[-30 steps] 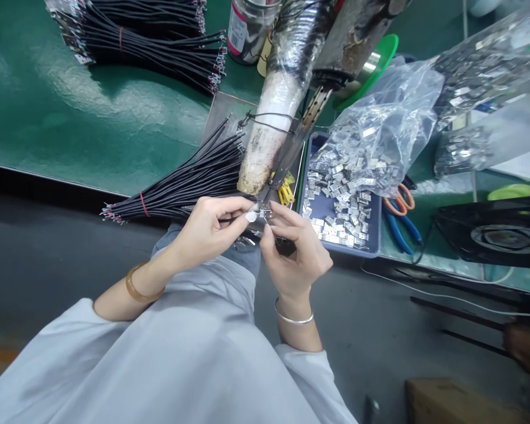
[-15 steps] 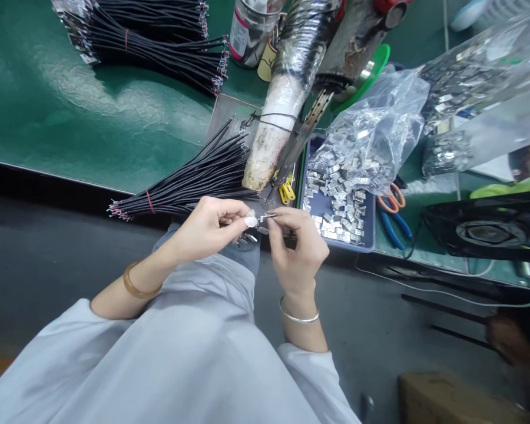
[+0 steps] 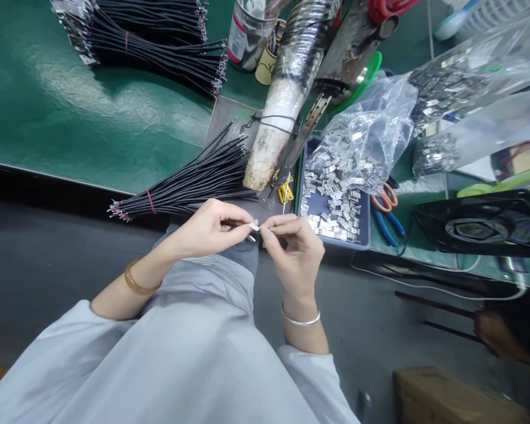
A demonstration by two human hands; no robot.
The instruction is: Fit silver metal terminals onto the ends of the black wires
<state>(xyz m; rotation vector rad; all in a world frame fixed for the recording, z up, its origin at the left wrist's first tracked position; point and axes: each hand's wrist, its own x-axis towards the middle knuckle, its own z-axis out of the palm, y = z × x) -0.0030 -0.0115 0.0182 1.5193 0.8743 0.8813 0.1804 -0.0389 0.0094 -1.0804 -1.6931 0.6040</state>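
Note:
My left hand (image 3: pixel 207 227) and my right hand (image 3: pixel 294 247) meet just below the bench edge, fingertips pinched together on a small metal piece (image 3: pixel 254 227) between them. What exactly each hand pinches is too small to make out. A bundle of black wires (image 3: pixel 194 179) bound with a red band lies just above my left hand, its ends hanging over the bench edge. A taped, wrapped tool (image 3: pixel 276 126) slants down toward my fingers. To the right a blue tray (image 3: pixel 365 227) holds several small metal terminals.
A second, larger wire bundle (image 3: pixel 150 41) lies at the back left on the green bench (image 3: pixel 70 118). Clear bags of metal parts (image 3: pixel 371 132) spill over the tray. Pliers with orange and blue handles (image 3: pixel 386 209), a jar (image 3: pixel 247 29) and a black fan (image 3: pixel 481 227) stand nearby.
Both hands have drawn down and away from the tool tip, and the fingertips have closed tighter together. The view has shifted slightly to the right.

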